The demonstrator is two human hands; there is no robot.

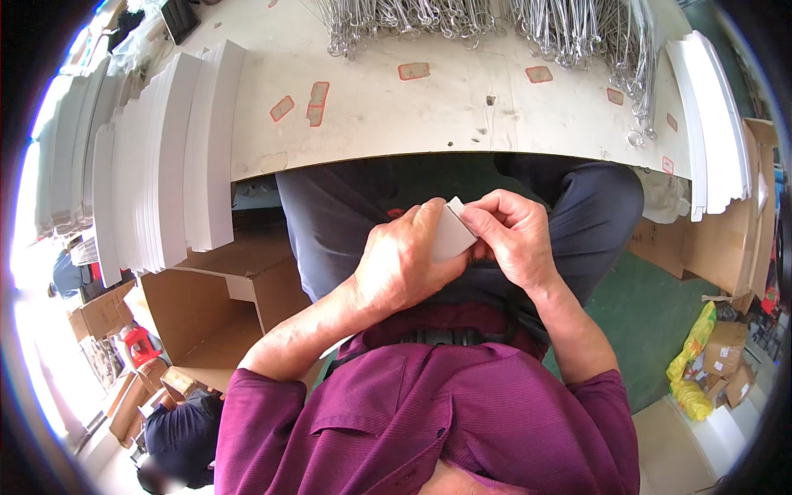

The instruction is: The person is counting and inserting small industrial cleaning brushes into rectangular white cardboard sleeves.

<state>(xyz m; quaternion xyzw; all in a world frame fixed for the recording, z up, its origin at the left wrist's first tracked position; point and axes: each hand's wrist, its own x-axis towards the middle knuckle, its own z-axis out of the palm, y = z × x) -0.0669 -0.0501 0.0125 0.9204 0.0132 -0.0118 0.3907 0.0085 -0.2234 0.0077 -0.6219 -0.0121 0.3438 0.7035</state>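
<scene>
A white cardboard box (451,238), seen end-on, is held above my lap just off the table's near edge. My left hand (399,262) wraps round its side, fingers closed on it. At the box's upper right end, my right hand (516,241) pinches a small flap or edge between thumb and fingers. The rest of the box is hidden by my hands and its foreshortening. On the table (371,115) lie bundles of thin metal rods with looped ends (569,33), their loops toward me.
Long white boxes (169,165) stand stacked at the left table edge, with more white boxes (714,124) at the right. An opened brown carton (198,318) is below left. A person in dark clothes (181,437) is at lower left. Yellow plastic wrap (691,371) lies at right.
</scene>
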